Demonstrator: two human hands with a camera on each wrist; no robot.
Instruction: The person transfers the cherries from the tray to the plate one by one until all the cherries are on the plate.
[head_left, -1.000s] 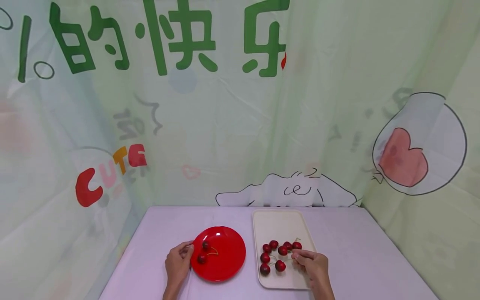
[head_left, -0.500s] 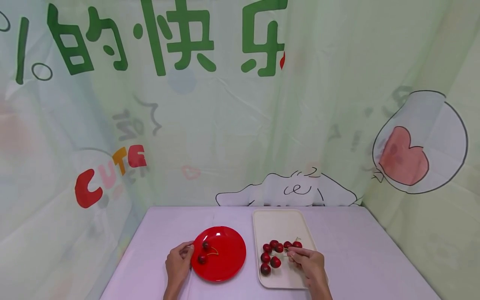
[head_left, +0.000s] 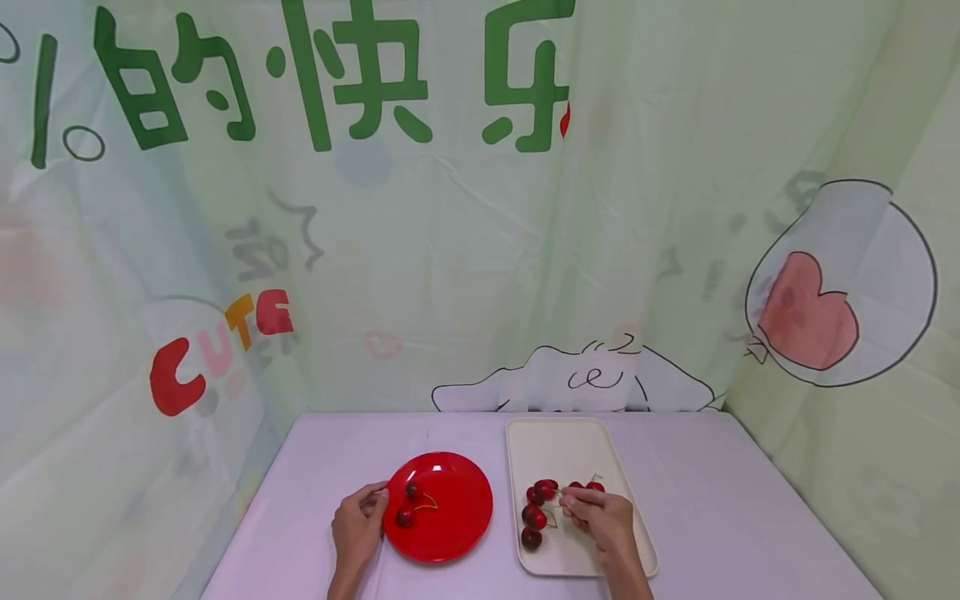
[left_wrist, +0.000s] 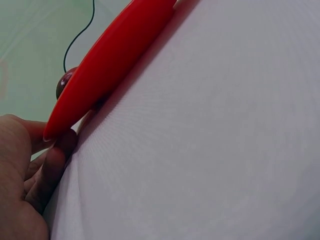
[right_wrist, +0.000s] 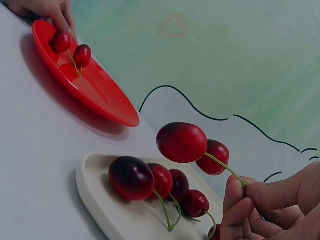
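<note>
My left hand (head_left: 357,527) grips the near-left rim of a red plate (head_left: 457,521), thumb above and fingers below in the left wrist view. A pair of dark red cherries (right_wrist: 80,55) joined by stems lies on the plate. Over the cream tray (head_left: 558,446), my right hand (head_left: 602,518) pinches the green stem of another cherry pair (right_wrist: 181,142) between thumb and fingertip. That pair hangs above the tray in the right wrist view. Several more cherries (right_wrist: 131,178) lie in the tray below, some partly hidden behind the right hand in the head view.
Plate and tray stand side by side on a pale lilac tabletop (head_left: 697,483), with a narrow strip of cloth between them. A printed curtain (head_left: 480,250) closes off the back and both sides of the table.
My right hand has moved left across the tray, carrying the pinched cherry pair with it. My left hand stays at the plate's rim, and the plate has hardly moved.
</note>
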